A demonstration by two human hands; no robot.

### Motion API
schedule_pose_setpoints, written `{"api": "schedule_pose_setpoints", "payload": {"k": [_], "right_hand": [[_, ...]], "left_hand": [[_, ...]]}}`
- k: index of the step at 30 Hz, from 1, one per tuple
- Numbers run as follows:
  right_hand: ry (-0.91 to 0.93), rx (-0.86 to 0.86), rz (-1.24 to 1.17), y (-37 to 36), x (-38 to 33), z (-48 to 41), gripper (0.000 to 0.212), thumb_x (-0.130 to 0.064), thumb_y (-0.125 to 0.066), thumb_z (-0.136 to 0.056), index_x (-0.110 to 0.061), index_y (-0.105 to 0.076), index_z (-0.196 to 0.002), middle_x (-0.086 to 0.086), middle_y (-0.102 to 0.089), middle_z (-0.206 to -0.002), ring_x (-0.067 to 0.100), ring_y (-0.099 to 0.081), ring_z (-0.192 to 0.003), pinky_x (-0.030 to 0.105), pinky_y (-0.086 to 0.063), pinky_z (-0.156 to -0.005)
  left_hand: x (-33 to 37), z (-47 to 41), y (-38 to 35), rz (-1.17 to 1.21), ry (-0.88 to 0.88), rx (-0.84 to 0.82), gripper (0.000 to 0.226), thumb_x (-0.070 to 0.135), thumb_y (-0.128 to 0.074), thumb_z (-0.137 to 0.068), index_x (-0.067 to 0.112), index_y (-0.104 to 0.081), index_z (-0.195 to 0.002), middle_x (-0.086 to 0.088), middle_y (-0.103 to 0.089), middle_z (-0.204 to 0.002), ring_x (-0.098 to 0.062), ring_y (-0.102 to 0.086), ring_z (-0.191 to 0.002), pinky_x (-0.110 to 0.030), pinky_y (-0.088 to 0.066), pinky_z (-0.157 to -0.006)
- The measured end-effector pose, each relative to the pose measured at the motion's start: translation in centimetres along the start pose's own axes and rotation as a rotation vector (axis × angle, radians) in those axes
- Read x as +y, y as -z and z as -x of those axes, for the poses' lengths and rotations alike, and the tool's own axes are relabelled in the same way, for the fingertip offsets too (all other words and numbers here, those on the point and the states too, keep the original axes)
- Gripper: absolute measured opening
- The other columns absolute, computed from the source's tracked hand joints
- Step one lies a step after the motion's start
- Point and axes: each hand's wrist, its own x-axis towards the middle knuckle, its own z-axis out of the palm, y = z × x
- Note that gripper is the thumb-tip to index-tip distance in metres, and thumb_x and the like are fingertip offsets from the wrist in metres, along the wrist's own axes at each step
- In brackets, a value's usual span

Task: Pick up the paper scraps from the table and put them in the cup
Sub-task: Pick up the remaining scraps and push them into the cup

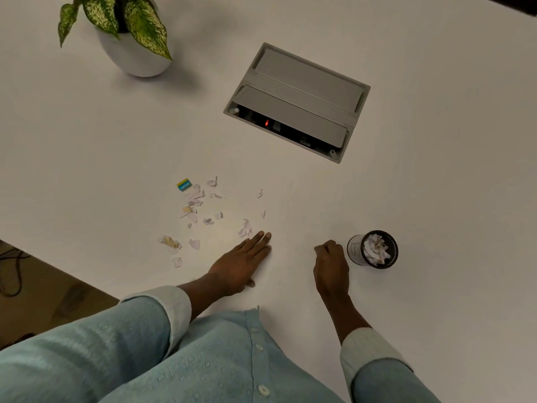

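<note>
Several torn paper scraps (195, 199) lie scattered on the white table (436, 184), among them a yellow-and-teal piece (184, 184) and a crumpled tan one (171, 242). A small cup (356, 248) with a dark rim stands to the right, with paper scraps inside it. My left hand (242, 261) lies flat on the table, fingers straight, its fingertips just beside two scraps (245, 228). My right hand (329, 264) rests on the table just left of the cup, fingers curled under; whether it holds anything is hidden.
A grey cable box (296, 101) with a partly open lid is set into the table beyond the scraps. A white pot with a green plant (133, 39) stands at the back left. The table's edge runs diagonally at the lower left.
</note>
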Motion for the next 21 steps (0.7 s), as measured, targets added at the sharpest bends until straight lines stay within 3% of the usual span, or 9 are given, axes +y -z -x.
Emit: {"api": "schedule_pose_setpoints", "payload": {"k": [4, 7, 10, 13, 16, 21], "right_hand": [[-0.022, -0.006, -0.041, 1.4, -0.8, -0.1, 0.019, -0.003, -0.057, -0.094, -0.009, -0.071, -0.105, 0.007, -0.062, -0.104, 0.026, -0.060, -0.097, 0.030, -0.045, -0.072], [0.029, 0.192, -0.126, 3.3, -1.7, 0.5, 0.014, 0.001, -0.068, -0.088, -0.008, -0.075, -0.096, 0.004, -0.067, -0.095, 0.021, -0.065, -0.088, 0.024, -0.051, -0.070], [-0.001, 0.442, -0.223, 6.4, -1.3, 1.3, 0.011, -0.006, -0.071, -0.089, -0.014, -0.075, -0.095, -0.001, -0.067, -0.096, 0.013, -0.064, -0.085, 0.015, -0.046, -0.074], [-0.160, 0.616, -0.191, 8.8, 0.8, 1.7, 0.005, -0.015, -0.070, -0.091, -0.018, -0.073, -0.094, -0.001, -0.066, -0.094, 0.018, -0.065, -0.083, 0.025, -0.049, -0.068], [-0.264, 0.649, -0.163, 10.0, 3.0, 1.6, 0.008, -0.013, -0.067, -0.089, -0.017, -0.073, -0.094, 0.002, -0.067, -0.093, 0.023, -0.066, -0.083, 0.029, -0.049, -0.063], [-0.242, 0.578, -0.097, 9.7, 5.1, 1.3, 0.013, -0.009, -0.064, -0.090, -0.014, -0.074, -0.097, 0.006, -0.069, -0.095, 0.029, -0.066, -0.088, 0.028, -0.045, -0.066]], "left_hand": [[0.2, -0.2, -0.5, -0.038, 0.011, -0.006, 0.106, 0.018, -0.074, -0.091, 0.014, 0.001, -0.165, -0.003, 0.025, -0.171, -0.021, 0.025, -0.157, -0.038, -0.003, -0.132], [0.0, -0.2, -0.8, -0.023, 0.021, 0.004, 0.108, 0.020, -0.074, -0.091, 0.016, 0.005, -0.165, -0.001, 0.028, -0.170, -0.020, 0.027, -0.156, -0.036, 0.001, -0.131], [-0.2, -0.3, -0.8, -0.041, 0.012, -0.002, 0.109, 0.022, -0.073, -0.092, 0.017, 0.007, -0.165, 0.000, 0.030, -0.169, -0.019, 0.028, -0.156, -0.034, 0.005, -0.130], [-0.3, -0.2, -0.8, -0.031, 0.007, -0.011, 0.108, 0.022, -0.073, -0.093, 0.016, 0.008, -0.165, -0.001, 0.030, -0.169, -0.020, 0.028, -0.156, -0.033, 0.007, -0.129], [-0.3, -0.2, -0.8, -0.026, -0.011, 0.000, 0.106, 0.021, -0.072, -0.094, 0.015, 0.007, -0.165, -0.001, 0.030, -0.169, -0.021, 0.028, -0.156, -0.035, 0.004, -0.131], [-0.3, -0.1, -1.0, -0.047, -0.018, 0.009, 0.105, 0.021, -0.071, -0.094, 0.013, 0.006, -0.165, -0.004, 0.029, -0.169, -0.022, 0.027, -0.156, -0.036, 0.003, -0.131]]}}
